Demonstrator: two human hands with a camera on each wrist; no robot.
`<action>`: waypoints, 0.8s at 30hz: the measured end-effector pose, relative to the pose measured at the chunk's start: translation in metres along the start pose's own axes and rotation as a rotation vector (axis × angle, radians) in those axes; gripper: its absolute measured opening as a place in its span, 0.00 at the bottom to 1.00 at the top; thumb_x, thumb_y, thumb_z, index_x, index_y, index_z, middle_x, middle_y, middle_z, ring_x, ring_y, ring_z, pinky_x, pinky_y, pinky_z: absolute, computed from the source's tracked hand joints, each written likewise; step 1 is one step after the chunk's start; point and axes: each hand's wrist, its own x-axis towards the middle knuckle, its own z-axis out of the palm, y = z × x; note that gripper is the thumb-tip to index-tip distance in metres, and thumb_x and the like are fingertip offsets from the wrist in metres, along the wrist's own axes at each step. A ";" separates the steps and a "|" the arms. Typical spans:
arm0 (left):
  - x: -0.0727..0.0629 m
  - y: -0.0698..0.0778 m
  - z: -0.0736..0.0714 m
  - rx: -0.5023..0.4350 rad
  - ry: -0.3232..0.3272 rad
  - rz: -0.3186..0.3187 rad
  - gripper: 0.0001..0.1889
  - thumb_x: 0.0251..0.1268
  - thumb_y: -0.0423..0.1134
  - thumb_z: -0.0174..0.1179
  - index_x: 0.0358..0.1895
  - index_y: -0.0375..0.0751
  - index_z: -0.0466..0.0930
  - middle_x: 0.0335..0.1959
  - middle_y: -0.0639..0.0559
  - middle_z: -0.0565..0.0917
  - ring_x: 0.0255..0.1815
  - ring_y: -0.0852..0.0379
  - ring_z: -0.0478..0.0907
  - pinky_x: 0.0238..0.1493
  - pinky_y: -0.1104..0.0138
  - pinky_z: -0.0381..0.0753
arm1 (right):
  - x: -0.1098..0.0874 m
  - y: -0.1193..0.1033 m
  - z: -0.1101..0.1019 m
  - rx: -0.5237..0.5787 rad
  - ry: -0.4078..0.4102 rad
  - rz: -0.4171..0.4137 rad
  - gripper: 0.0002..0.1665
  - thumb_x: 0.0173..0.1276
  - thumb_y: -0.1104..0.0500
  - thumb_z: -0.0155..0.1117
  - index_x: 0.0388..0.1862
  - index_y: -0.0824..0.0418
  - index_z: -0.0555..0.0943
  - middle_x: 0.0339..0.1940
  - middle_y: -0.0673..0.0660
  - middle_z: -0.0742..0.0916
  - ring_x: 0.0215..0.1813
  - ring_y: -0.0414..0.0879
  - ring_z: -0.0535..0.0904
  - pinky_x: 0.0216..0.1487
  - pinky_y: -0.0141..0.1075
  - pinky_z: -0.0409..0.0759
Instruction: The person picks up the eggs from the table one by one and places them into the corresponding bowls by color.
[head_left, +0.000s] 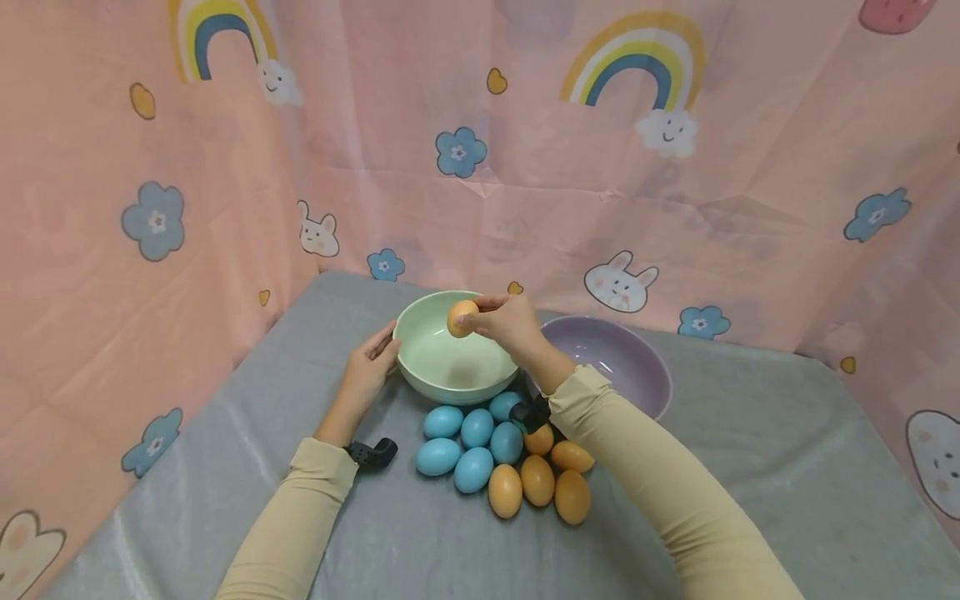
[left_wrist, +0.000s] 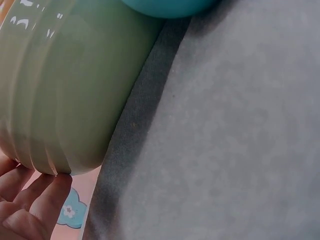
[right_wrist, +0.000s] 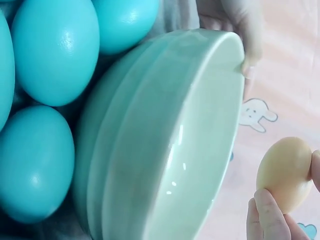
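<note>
My right hand [head_left: 512, 323] pinches an orange egg [head_left: 462, 318] between thumb and fingers, above the light green bowl [head_left: 420, 377]. In the right wrist view the held egg [right_wrist: 282, 172] looks pale and stands apart from the bowl [right_wrist: 135, 130]. At the bowl's left side, my left hand [head_left: 367, 367] holds its rim, with the thumb at the edge. The left wrist view shows its fingers [left_wrist: 52, 200] against the outer wall. Just in front of the bowl lie several blue eggs [head_left: 438, 457]. Several orange eggs [head_left: 506, 492] lie beside them, some partly behind my right wrist.
A purple bowl [head_left: 637, 367] stands right of the green one, partly covered by my right forearm. Grey cloth [head_left: 390, 542] covers the table. A pink printed curtain [head_left: 525, 217] hangs along the back and both sides.
</note>
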 end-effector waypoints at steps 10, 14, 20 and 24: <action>0.001 -0.001 0.002 -0.009 0.010 -0.004 0.27 0.78 0.41 0.52 0.76 0.45 0.62 0.77 0.46 0.65 0.76 0.52 0.64 0.70 0.62 0.72 | 0.005 0.011 0.009 0.005 0.025 0.039 0.27 0.59 0.67 0.74 0.58 0.72 0.81 0.60 0.67 0.83 0.60 0.56 0.83 0.59 0.39 0.85; 0.001 0.000 0.002 -0.011 0.019 -0.007 0.27 0.78 0.41 0.52 0.76 0.45 0.63 0.76 0.45 0.66 0.76 0.52 0.65 0.70 0.63 0.73 | 0.008 0.016 0.011 -0.010 0.019 0.049 0.27 0.60 0.66 0.73 0.59 0.71 0.81 0.60 0.66 0.83 0.59 0.57 0.83 0.60 0.39 0.85; 0.000 0.002 0.002 -0.019 0.017 -0.007 0.27 0.78 0.40 0.52 0.76 0.44 0.62 0.76 0.44 0.66 0.76 0.51 0.65 0.70 0.62 0.73 | 0.009 0.023 0.016 -0.071 0.021 0.036 0.26 0.59 0.64 0.74 0.57 0.70 0.82 0.58 0.65 0.84 0.57 0.56 0.84 0.56 0.38 0.86; 0.001 0.000 0.001 -0.015 0.014 -0.004 0.27 0.78 0.40 0.52 0.76 0.44 0.62 0.76 0.45 0.66 0.75 0.52 0.66 0.69 0.62 0.73 | 0.011 0.026 0.021 -0.105 0.023 0.048 0.27 0.59 0.63 0.74 0.58 0.69 0.81 0.59 0.64 0.84 0.56 0.56 0.84 0.56 0.38 0.87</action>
